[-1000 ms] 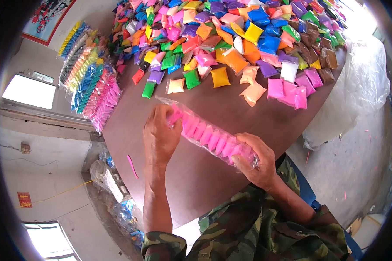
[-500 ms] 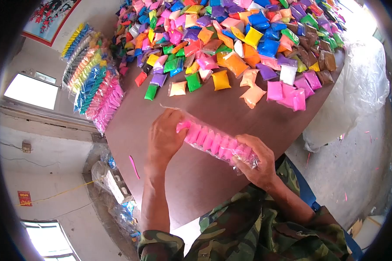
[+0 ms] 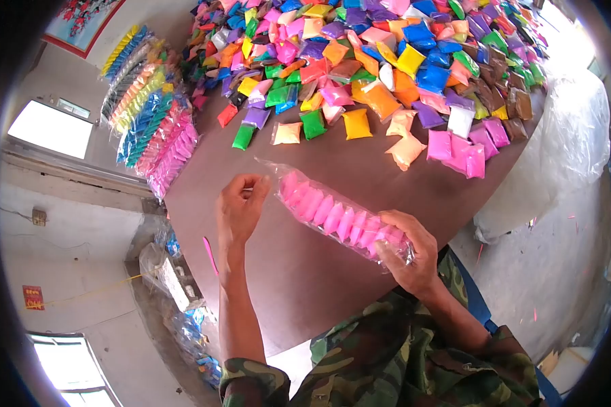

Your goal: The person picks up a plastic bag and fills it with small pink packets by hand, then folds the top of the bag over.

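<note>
Holding a long, clear plastic sleeve (image 3: 339, 217) filled with a row of small, plump, bright pink packets, we keep it slantwise above the near half of the brown, smooth-topped table (image 3: 285, 278). Our right hand (image 3: 412, 254) grasps the sleeve's lower end, toward the table's right edge, with the thumb on the near side and the fingers over the far side. Our left hand (image 3: 243, 197) is above the table's left part, just beside the sleeve's loose upper end; its fingers are curled in and its thumb is close to the forefinger, but we cannot tell whether they pinch any film.

Across the table's far part spreads a heap of small, glossy, multicoloured packets (image 3: 332, 54), with 2 peach, pillow-shaped packets (image 3: 404, 140) at its near fringe. A thin, curved, bright pink strip (image 3: 211, 254) lies at the table's left edge. Long, clear sleeves of coloured packets (image 3: 149, 112) are stacked at the table's far left, and a big, crumpled, translucent plastic sheet (image 3: 563, 142) hangs beyond its right edge.
</note>
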